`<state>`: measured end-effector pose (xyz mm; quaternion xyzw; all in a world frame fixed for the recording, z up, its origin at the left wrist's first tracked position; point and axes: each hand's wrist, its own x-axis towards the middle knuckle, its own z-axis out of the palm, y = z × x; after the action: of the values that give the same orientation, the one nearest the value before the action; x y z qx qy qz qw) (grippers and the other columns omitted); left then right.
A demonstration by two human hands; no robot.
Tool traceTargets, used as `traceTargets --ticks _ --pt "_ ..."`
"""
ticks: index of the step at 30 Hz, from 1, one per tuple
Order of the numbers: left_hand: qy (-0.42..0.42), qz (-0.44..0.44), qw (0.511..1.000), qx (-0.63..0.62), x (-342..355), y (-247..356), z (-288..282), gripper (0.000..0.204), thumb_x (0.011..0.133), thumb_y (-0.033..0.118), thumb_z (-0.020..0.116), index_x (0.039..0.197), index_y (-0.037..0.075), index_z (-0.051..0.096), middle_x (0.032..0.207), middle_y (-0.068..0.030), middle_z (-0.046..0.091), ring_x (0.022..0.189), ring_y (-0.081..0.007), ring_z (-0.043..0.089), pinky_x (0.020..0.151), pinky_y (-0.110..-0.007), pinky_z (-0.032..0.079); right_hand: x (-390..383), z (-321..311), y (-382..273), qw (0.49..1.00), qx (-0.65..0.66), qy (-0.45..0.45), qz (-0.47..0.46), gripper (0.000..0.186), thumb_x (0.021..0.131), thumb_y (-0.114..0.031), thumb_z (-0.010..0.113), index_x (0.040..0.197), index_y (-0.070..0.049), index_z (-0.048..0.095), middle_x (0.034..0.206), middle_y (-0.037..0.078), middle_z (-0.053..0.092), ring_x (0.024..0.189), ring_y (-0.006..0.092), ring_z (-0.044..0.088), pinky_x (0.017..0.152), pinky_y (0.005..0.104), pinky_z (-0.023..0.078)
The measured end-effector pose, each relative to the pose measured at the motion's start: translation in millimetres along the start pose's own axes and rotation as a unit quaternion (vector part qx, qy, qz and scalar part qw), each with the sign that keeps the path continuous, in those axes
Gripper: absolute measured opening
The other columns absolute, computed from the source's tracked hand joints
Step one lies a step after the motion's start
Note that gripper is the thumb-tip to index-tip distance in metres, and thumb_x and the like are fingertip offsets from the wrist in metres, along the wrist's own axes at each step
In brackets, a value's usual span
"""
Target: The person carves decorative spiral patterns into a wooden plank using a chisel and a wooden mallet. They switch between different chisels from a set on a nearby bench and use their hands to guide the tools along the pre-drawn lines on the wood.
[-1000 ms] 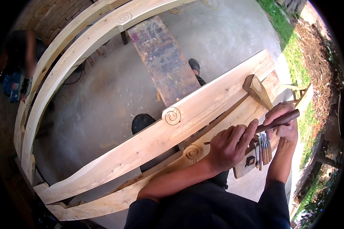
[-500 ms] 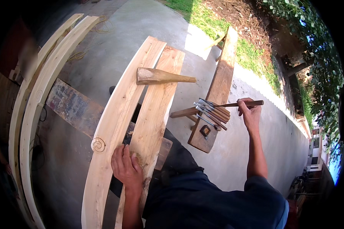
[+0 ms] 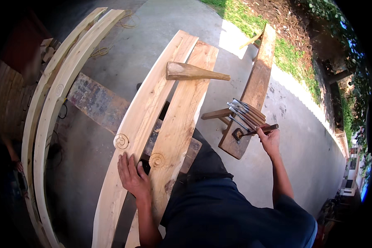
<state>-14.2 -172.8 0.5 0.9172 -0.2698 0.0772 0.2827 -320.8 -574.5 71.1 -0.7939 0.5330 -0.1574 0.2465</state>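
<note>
My left hand (image 3: pixel 135 180) lies with fingers outstretched on the left curved timber (image 3: pixel 140 107), just below its carved spiral (image 3: pixel 121 141). Beside it runs the right timber (image 3: pixel 182 103), with another spiral (image 3: pixel 157 160) near my fingers. In my right hand (image 3: pixel 270 140) is a wooden-handled chisel (image 3: pixel 272 127), gripped closed. Its tip reaches a small dark square box (image 3: pixel 238 133) on the narrow wooden bench (image 3: pixel 258 68); whether it touches is too small to tell. Several more chisels (image 3: pixel 248 112) lie side by side there. A wooden mallet (image 3: pixel 194 71) rests across both timbers.
Two long curved timbers (image 3: pixel 49 107) stand at the left, where another person's hand (image 3: pixel 18 166) shows. A paint-stained plank (image 3: pixel 97 101) supports my timbers from below. Yellow cord (image 3: pixel 101 51) trails over the concrete floor (image 3: pixel 153 25). Grass (image 3: pixel 295 66) borders the far right.
The chisel in my right hand has swung from above the other chisels down to the dark box. My left hand has come off the right timber's spiral, uncovering it. The whole view has shifted.
</note>
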Motion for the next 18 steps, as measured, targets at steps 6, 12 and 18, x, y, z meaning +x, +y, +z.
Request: traceTargets --ticks 6,12,18 --pt "0.036 -0.110 0.981 -0.156 21 -15 -20 0.024 0.100 0.003 0.073 0.122 -0.001 0.079 0.119 -0.0192 0.080 0.113 -0.0346 0.078 0.102 -0.044 0.059 -1 -24 -103 0.966 -0.228 -0.024 -0.117 0.016 0.099 -0.017 0.078 0.100 -0.001 0.077 0.075 0.016 0.073 0.066 0.0256 0.071 0.070 0.0368 0.055" --pt "0.067 -0.217 0.908 -0.351 84 -59 -26 0.021 0.110 0.015 0.070 0.119 -0.001 0.081 0.098 -0.0095 0.082 0.093 -0.0146 0.075 0.086 -0.031 0.058 35 59 -267 0.909 0.273 -0.113 -0.293 0.025 0.112 -0.023 0.061 0.121 0.000 0.065 0.105 0.014 0.077 0.074 0.0179 0.068 0.066 0.0324 0.051" --pt "-0.094 -0.169 0.854 -0.484 170 -76 0 0.029 0.110 0.024 0.073 0.124 0.000 0.081 0.108 -0.0089 0.082 0.098 -0.0154 0.075 0.094 -0.031 0.058 86 225 -398 0.625 0.654 -0.412 -0.107 0.053 0.121 -0.051 0.031 0.106 -0.009 0.059 0.087 0.017 0.073 0.043 0.0109 0.043 0.044 0.0219 0.033"
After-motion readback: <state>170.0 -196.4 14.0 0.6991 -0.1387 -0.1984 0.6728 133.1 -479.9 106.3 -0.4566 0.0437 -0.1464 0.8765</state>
